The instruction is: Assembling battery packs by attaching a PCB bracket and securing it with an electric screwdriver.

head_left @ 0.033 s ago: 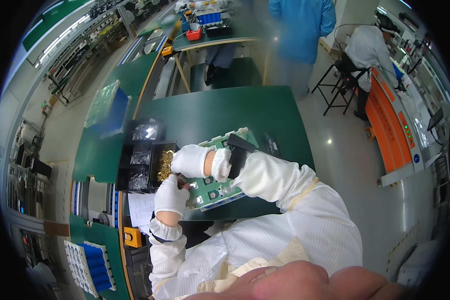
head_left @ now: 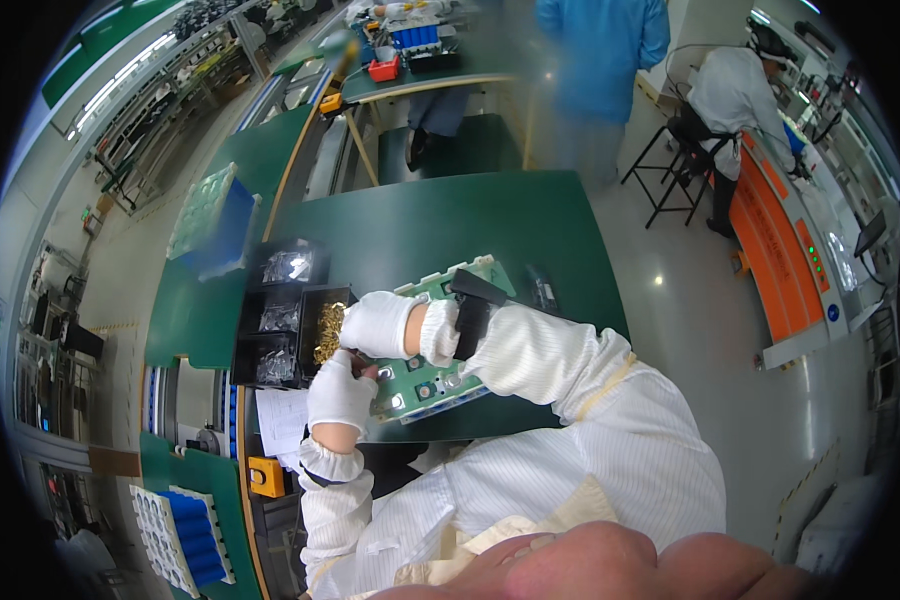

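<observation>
On the green table point(head_left: 530, 230), can see a green panel point(head_left: 407, 375) lying aslant, with left hand point(head_left: 337, 394) and right hand point(head_left: 375, 323) gloved and close together at its left end, cannot tell whether holding anything, beside a black bin point(head_left: 328, 290) of brass-coloured pieces point(head_left: 330, 328)

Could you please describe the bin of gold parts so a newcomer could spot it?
Find the black bins at the left edge of the green table. The rightmost bin, beside the right hand, holds gold parts; its neighbours' pieces look clear or silvery.

No legible txt: lettering on orange panel point(head_left: 773, 262) & faint marks on paper sheet point(head_left: 281, 418) unreadable.
</observation>
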